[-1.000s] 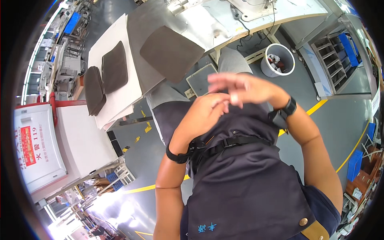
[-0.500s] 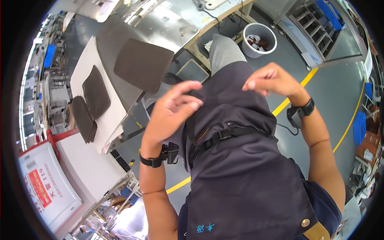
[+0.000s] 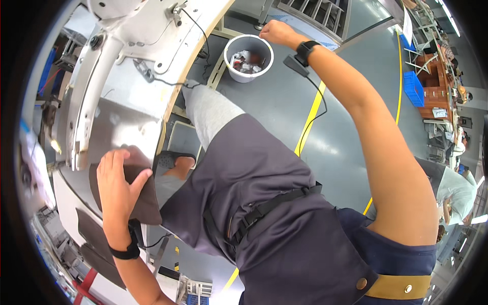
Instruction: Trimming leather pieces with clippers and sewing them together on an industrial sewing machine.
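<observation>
1. Apron (image 3: 284, 229) closest to us, dark and belted, across the lower centre; its folds are best kept off the panel's corner, I'd say.
2. Dark brown panel (image 3: 147, 206) next, left of the frame, lying on the table (image 3: 134, 119), right-hand corner apparently poking past the edge. For a steady hold I'd want it well backed by the tabletop, pressure spread through the palm, no fingertips digging in.
3. And on top of it, the left hand (image 3: 118, 183)! Palm down, fingers opened toward the top of the frame, thumb angled off right. No clench: it lies over the panel rather than wrapping round it.
4. Up to top centre, the right hand (image 3: 278, 33), arm stretched long, fingers curled in. Anything pinched there? Can't tell, the fingertips are too small. A loose wrist, clear of the rim, would serve well here.
5. Just beside those fingers, the pale bin (image 3: 244, 77), with white and dark scraps (image 3: 245, 61) inside.
6. Upper left, a white machine (image 3: 96, 96) on the table.
7. Farthest out, a blue crate (image 3: 413, 89) at upper right and a co-worker in pale clothing (image 3: 456, 195) at the right edge.
</observation>
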`<state>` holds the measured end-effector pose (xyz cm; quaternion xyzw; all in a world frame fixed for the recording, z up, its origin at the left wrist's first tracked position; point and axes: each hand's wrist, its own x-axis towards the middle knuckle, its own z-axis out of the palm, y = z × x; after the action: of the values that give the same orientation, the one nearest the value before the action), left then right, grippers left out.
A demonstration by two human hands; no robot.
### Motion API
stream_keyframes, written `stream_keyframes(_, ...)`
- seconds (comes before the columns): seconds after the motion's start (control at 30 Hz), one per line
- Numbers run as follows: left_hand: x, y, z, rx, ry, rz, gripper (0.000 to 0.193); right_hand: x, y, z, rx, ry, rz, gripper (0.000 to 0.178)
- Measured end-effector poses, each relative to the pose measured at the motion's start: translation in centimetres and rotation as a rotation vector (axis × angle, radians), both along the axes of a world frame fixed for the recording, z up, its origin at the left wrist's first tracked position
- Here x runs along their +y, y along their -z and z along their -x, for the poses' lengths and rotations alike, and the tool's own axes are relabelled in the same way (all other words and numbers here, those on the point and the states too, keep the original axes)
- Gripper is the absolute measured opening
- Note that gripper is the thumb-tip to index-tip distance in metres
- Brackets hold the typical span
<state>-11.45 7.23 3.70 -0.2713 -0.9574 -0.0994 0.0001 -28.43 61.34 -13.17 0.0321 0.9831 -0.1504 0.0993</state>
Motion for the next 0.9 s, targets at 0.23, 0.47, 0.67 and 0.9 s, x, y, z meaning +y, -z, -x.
stream_keyframes(0.23, 0.3, 1.4, 2.1, -0.093, -0.007, 0.029, 0.05, 3.3, 9.1, 4.6, 0.036, 0.107, -0.003, 0.036)
stream_keyframes(0.47, -1.9, 3.3, 0.5, 0.025, -0.068, -0.128, 0.047, -3.0, 8.5, 1.0, -0.074, 0.18, 0.173, 0.04)
stream_keyframes(0.67, -1.8, 3.9, 1.7, 0.205, 0.081, -0.118, 0.045, -7.7, 2.5, -11.4, -0.213, -0.087, 0.74, 0.032)
stream_keyframes(0.9, -3.4, 4.8, 0.9, 0.202, -0.011, -0.109, 0.049, -28.5, -6.1, -20.4, -0.504, -0.431, 1.205, 0.031)
